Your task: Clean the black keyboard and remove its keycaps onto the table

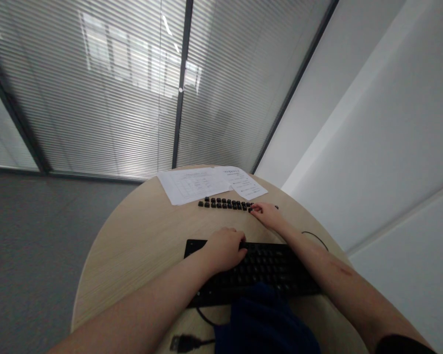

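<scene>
A black keyboard (273, 268) lies near me on the round wooden table, and bare stretches show at its left. My left hand (225, 248) rests on its upper left part, fingers curled in and thumb close to the forefinger; what is between them, if anything, is hidden. Beyond the keyboard, loose black keycaps (225, 204) stand in two rows. At the right end of these rows my right hand (266, 214) has thumb and forefinger closed on a keycap (250, 210). The hand partly covers the keycaps there.
Printed sheets of paper (195, 184) lie at the table's far edge, behind the keycaps. A cable with a USB plug (184, 343) and dark blue cloth (266, 322) are at the near edge. Glass partition with blinds (114, 98) and a white wall (391, 123) stand beyond the table (133, 250).
</scene>
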The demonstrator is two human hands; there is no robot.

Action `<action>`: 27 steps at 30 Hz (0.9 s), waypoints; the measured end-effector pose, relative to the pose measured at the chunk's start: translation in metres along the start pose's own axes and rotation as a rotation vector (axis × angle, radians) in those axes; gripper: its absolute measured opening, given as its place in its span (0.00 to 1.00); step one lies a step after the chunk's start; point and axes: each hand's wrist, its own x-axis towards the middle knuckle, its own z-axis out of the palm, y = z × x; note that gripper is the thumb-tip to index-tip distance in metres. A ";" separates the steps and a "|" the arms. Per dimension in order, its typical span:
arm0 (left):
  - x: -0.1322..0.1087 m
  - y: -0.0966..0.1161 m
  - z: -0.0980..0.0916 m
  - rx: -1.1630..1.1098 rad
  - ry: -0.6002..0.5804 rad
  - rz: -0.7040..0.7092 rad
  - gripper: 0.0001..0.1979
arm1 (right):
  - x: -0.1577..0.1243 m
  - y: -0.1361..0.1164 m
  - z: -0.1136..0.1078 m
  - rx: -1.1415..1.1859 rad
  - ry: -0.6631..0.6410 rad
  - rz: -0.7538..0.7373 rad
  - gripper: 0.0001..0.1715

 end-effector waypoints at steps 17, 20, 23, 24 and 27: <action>-0.001 0.001 0.000 0.002 0.000 0.003 0.14 | 0.001 -0.013 -0.004 -0.063 0.043 0.019 0.12; -0.001 0.001 0.000 0.012 0.007 0.016 0.14 | 0.001 -0.013 -0.005 -0.061 0.049 0.018 0.14; -0.001 0.001 0.000 0.013 0.004 0.016 0.14 | 0.002 -0.014 -0.007 -0.061 0.039 -0.003 0.18; -0.002 0.001 -0.001 0.015 0.000 0.012 0.14 | 0.003 -0.015 -0.007 -0.063 0.033 -0.010 0.18; -0.002 0.001 -0.001 0.020 -0.003 0.010 0.14 | 0.005 -0.016 -0.007 -0.071 0.013 -0.027 0.17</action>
